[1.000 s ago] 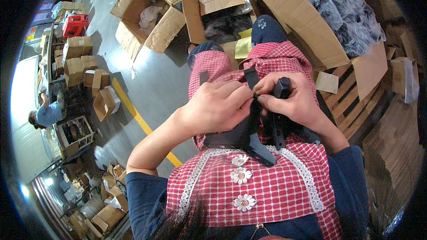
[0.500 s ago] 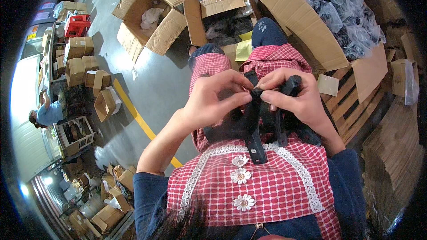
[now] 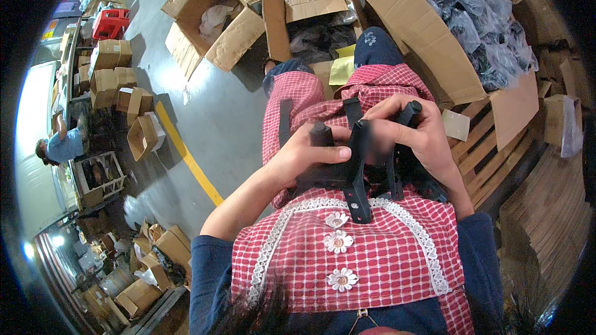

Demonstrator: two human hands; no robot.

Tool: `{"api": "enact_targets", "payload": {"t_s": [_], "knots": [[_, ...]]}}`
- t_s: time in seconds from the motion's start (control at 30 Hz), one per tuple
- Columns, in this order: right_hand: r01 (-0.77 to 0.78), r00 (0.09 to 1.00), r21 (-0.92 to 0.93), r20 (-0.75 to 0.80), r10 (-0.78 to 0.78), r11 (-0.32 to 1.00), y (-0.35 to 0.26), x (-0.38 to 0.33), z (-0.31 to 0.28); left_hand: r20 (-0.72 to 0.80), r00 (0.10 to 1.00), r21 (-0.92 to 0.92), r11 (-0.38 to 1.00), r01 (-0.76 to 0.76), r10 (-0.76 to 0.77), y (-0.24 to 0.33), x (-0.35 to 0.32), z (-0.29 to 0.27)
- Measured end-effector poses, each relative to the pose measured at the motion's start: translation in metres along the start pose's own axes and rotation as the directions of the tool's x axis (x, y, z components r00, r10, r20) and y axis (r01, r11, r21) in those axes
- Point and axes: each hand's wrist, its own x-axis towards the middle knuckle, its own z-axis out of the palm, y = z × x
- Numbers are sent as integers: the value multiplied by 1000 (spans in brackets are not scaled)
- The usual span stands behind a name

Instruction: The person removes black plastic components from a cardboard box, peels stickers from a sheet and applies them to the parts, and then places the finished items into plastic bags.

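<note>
A black item (image 3: pixel 357 177) with flat bands, small holes in their ends and stubby knob-like parts lies across my lap, over a red checked apron (image 3: pixel 347 260). Its exact kind I cannot tell. My left hand (image 3: pixel 313 155) is closed round its left side, a knob standing up between the fingers and the thumb stretched toward the middle band. With fingers and thumb pinched, my right hand (image 3: pixel 406 133) holds the top of that band; its fingertips are blurred. Another black knob (image 3: pixel 410 111) pokes up by the right fingers. My palms hide part of the item.
Ahead stand open cardboard boxes (image 3: pixel 245 40), one with black bagged things. At the right a large carton (image 3: pixel 422 37) holds many clear-bagged black pieces (image 3: pixel 465 18), beside a wooden pallet (image 3: pixel 478 167). Far left, a person in blue (image 3: pixel 65 146) is by shelves with boxes.
My left hand has left the pinch at the middle band, moving left and down to close round the left side. The right hand still pinches near the band's top.
</note>
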Motion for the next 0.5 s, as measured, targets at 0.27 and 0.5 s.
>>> {"api": "enact_targets", "payload": {"t_s": [0.27,0.5], "knots": [[-26,1000,-7,-7,26,1000,17,2,-6,13,998,-52,997,-56,57,-12,8,-5],[-163,986,699,100,130,697,25,1,-3,25,1000,-133,991,-9,13,-16,17,-8]]}}
